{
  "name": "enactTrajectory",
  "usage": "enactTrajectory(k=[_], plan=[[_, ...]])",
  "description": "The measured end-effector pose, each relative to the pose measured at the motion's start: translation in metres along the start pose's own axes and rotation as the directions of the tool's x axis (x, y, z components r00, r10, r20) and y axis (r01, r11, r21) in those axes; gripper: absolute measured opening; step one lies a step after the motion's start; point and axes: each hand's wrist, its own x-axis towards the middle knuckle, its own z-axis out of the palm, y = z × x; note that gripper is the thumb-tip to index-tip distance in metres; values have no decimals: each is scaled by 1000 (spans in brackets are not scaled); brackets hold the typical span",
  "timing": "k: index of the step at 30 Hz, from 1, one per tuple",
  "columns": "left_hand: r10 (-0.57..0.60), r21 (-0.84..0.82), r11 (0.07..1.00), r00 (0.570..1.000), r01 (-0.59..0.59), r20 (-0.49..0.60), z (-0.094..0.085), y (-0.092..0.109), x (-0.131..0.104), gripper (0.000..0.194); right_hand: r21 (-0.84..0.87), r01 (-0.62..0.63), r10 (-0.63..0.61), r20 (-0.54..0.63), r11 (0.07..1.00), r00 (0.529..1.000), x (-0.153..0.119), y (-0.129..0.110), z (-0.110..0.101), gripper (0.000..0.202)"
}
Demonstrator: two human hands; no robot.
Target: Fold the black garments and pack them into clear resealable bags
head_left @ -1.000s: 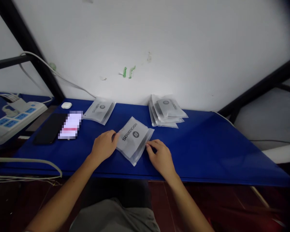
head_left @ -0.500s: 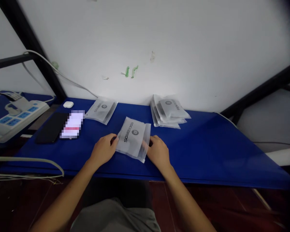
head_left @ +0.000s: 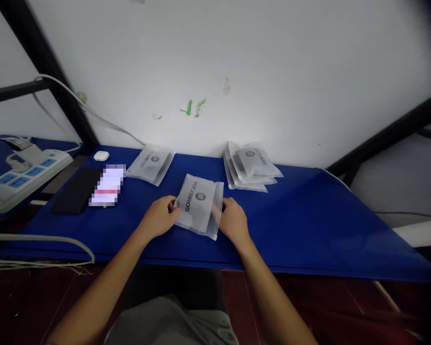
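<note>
A frosted zip bag (head_left: pixel 196 205) printed ROCKBROS, with a white sheet or insert showing through it, is between my hands above the front part of the blue table. My left hand (head_left: pixel 161 215) pinches its left edge, thumb on top. At the slider side, my right hand (head_left: pixel 234 221) grips the right edge. Some of its fingertips show faintly through the clear plastic; whether they are inside or behind the bag I cannot tell. Another such zip bag (head_left: pixel 150 164) lies at the back left. Several more form an overlapping pile of zip bags (head_left: pixel 255 165) at the back right.
On the left of the blue table (head_left: pixel 309 230) lie a black phone-like slab (head_left: pixel 77 191), a blurred-out lit screen (head_left: pixel 108 186) and a white earbud case (head_left: pixel 101 155). A power strip (head_left: pixel 32 175) with plugs and cables (head_left: pixel 39 244) sits further left. Behind stands a white wall (head_left: pixel 273 72).
My left hand has slid slightly right and up, its thumb now further over the bag's edge. My right hand has shifted a little left and up. The bag has barely moved.
</note>
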Motion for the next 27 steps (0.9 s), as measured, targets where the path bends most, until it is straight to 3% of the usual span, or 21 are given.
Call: enactTrajectory(k=[8,18,22,27], plan=[[-28,-20,999,998,27,-49,-2,5,7,35,126,9,-14,36,992,999,3,-1,2,21],[-153,-174,975,984,136,-89,-1,0,8,21,275,64,-86,71,959,994,-2,3,-5,17],[-152,-208,969,985,132,-82,-1,-3,8,18,319,55,-81,67,946,994,-5,9,-8,19],[-116,-152,984,979,91,-167,-6,4,2,14,338,1,-12,29,941,1000,-7,24,-13,15]])
